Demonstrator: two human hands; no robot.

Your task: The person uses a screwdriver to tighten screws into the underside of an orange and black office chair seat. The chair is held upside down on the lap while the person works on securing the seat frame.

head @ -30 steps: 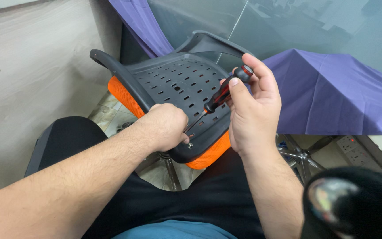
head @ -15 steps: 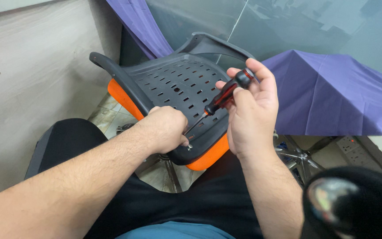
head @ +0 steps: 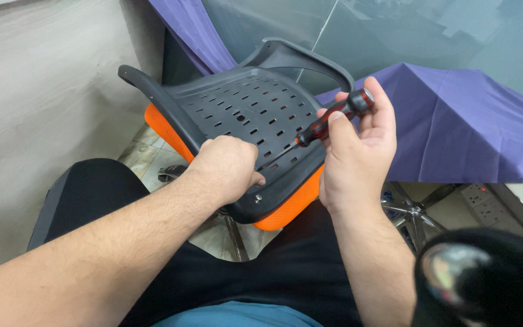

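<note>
The chair seat (head: 243, 115), a black slotted plastic shell with an orange mesh cushion (head: 286, 209) beneath it, lies tilted across the person's lap, its near edge over the black trousers and its far curved edge raised toward the glass panel (head: 407, 30). On the left a plain grey wall (head: 37, 103) stands close to the seat's left rim, leaving only a narrow strip of tiled floor (head: 143, 154) between them. On the right a purple cloth (head: 473, 127) drapes over something just behind the right hand, and a chrome chair base (head: 416, 212) sits on the floor below it; there is more free room on that side than by the wall. A dark rounded object (head: 485, 278), blurred, fills the lower right corner.

The left hand (head: 228, 169) rests knuckles-up on the seat's near rim, its fingers curled shut over the edge, just above a small screw (head: 258, 198) set in the black rim. The forearm runs in from the lower left.

The right hand (head: 358, 151) is raised above the rim, wrist bent, fingers pinching the red-and-black handle of a screwdriver (head: 334, 118). The shaft slants down and left, with its tip touching the slotted shell beside the left hand.
</note>
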